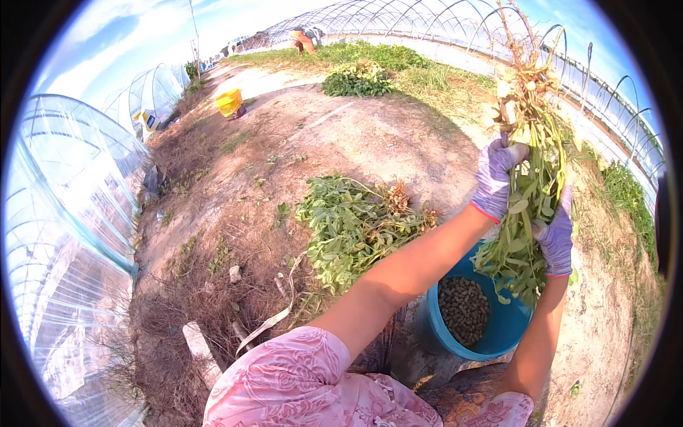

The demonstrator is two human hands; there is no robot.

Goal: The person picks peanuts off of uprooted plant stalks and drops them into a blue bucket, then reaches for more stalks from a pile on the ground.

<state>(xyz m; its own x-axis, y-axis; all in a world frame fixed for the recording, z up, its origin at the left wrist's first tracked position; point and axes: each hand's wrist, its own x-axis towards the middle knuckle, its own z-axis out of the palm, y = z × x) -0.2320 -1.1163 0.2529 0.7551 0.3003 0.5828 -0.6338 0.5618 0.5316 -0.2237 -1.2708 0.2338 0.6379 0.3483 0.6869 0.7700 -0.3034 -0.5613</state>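
Note:
My left hand [499, 173], in a purple and white glove, grips the stems of an uprooted bunch of peanut plants [528, 213] just below the roots. Lower down, my right hand [555, 240], gloved alike, is closed around the leafy part. The bunch is held upside down, its roots with pale pods [525, 91] at the top and its leaves hanging over a blue bucket [480, 352]. Inside the bucket lie many brownish peanut pods [463, 309]. A pile of pulled peanut plants [357, 229] rests on the ground left of the bucket.
Another plant heap [357, 80] lies farther off, with a yellow bucket [229, 103] to its left. A plastic-covered tunnel [74, 197] runs along the left side. A white strap [275, 317] and a pale block [201, 352] lie near me. A person [303, 41] bends over in the distance.

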